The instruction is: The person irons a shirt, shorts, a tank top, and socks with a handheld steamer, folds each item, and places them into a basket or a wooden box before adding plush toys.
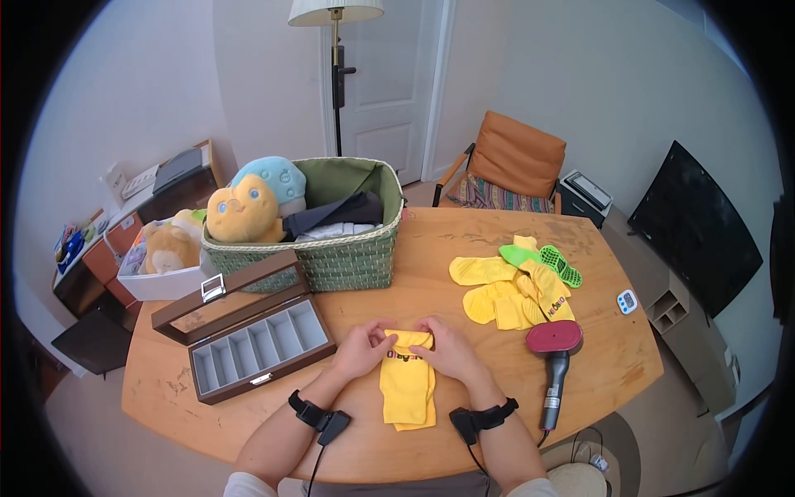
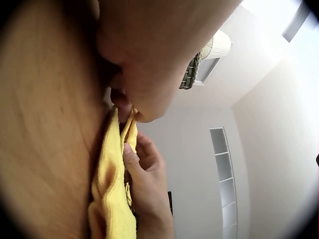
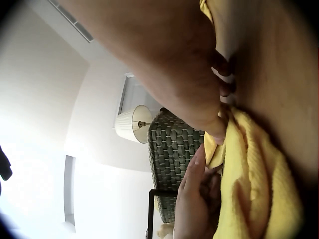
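A pair of yellow socks [image 1: 406, 393] with dark lettering lies stacked on the table in front of me, its far end folded over toward me. My left hand [image 1: 361, 351] pinches the left corner of that fold between thumb and fingers. At the right corner my right hand [image 1: 451, 354] grips the same fold, thumb on top. In the left wrist view the yellow cloth [image 2: 110, 181] rises slightly off the wood between both hands. The right wrist view shows its loose, rumpled layers [image 3: 251, 186] close up, with some fingertips hidden behind the fabric.
Left stands an open brown box [image 1: 261, 352] with grey compartments. Behind it are a green woven basket [image 1: 348, 265] holding plush toys and cloth, and a white bin [image 1: 166, 286]. Right lie more yellow and green socks [image 1: 484, 271], a corded handheld appliance [image 1: 555, 364] and a small timer [image 1: 627, 301].
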